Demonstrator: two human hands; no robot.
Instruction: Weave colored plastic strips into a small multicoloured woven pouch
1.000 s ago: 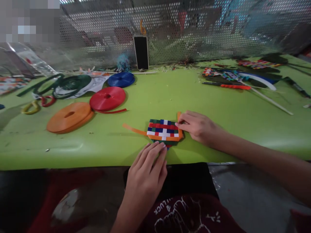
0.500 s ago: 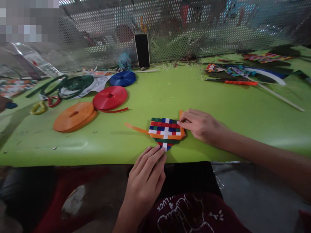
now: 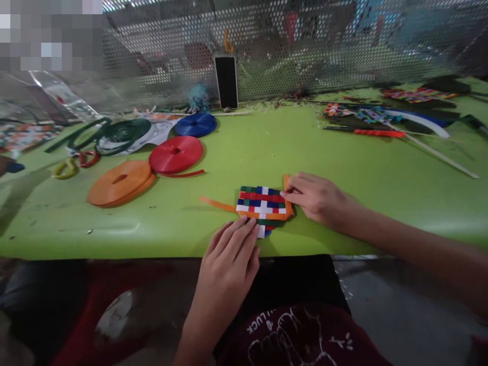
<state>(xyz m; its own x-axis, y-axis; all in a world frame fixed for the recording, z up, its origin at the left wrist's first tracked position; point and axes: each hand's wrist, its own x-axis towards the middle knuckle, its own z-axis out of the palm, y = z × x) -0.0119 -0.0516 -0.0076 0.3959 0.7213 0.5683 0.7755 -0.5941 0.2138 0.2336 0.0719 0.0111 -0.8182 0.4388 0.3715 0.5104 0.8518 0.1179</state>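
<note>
A small woven piece of ribbon strips (image 3: 263,206), in green, red, blue, white and orange, lies flat on the table near its front edge. One loose orange strip (image 3: 218,204) sticks out from its left side. My left hand (image 3: 226,267) rests with outstretched fingers on the lower left of the weave, covering part of its rounded bottom. At the right edge my right hand (image 3: 318,200) pinches an orange strip, whose short end (image 3: 286,180) stands up past the fingertips.
Orange (image 3: 118,183), red (image 3: 176,154) and blue (image 3: 196,124) ribbon rolls lie at left, beside scissors (image 3: 65,169) and a dark green coil (image 3: 127,134). A phone (image 3: 226,81) leans on the perforated metal screen. Woven pieces and an orange-handled tool (image 3: 377,133) lie right. Another person's hand (image 3: 5,165) shows far left.
My left hand has slid up onto the weave's lower left, where its fingertips were at the bottom tip before. My right hand keeps its pinch. The whole view has shifted slightly.
</note>
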